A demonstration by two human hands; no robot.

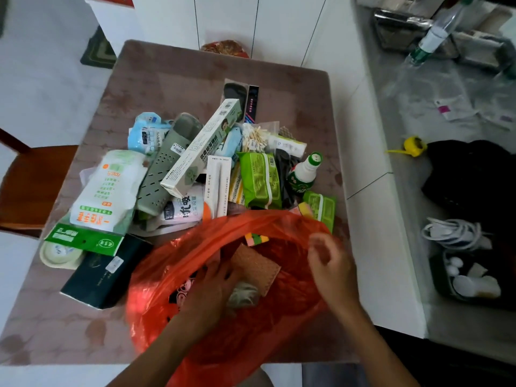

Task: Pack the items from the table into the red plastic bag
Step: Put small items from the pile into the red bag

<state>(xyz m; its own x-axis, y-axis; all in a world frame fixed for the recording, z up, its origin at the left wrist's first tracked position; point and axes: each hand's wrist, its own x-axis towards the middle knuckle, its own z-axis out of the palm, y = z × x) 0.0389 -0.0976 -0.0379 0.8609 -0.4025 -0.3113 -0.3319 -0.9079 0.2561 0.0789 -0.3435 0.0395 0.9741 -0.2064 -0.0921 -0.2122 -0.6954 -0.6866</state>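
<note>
Your left hand [212, 286] is down inside the mouth of the red plastic bag [229, 331], fingers spread and loosely curled over the things already in there; whether it actually has hold of anything, you cannot tell from this view. Just beside its fingertips, inside the bag, lies a tan textured pad [255, 265], and under the palm sits a pale fibrous bundle [243, 294]. A small block of bright colours [255, 238] lies at the bag's far inner edge.

Your right hand [328, 263] is at the bag's right rim, fingers bent in towards the thumb as if pinching the plastic there; the grip itself is blurred, so you cannot be sure it has the rim.

The bag sits on the near side of the brown table [173, 76], its mouth facing up and open towards you. The pile still to pack lies just beyond the bag: a long white box [201, 148] leaning across a grey perforated holder [164, 169], a white wipes pack [110, 188] to the bag's far left, a dark green box [103, 273] touching the bag's left side, a green packet [261, 180] and a small white bottle with a green cap [305, 171] just past the far rim.
</note>
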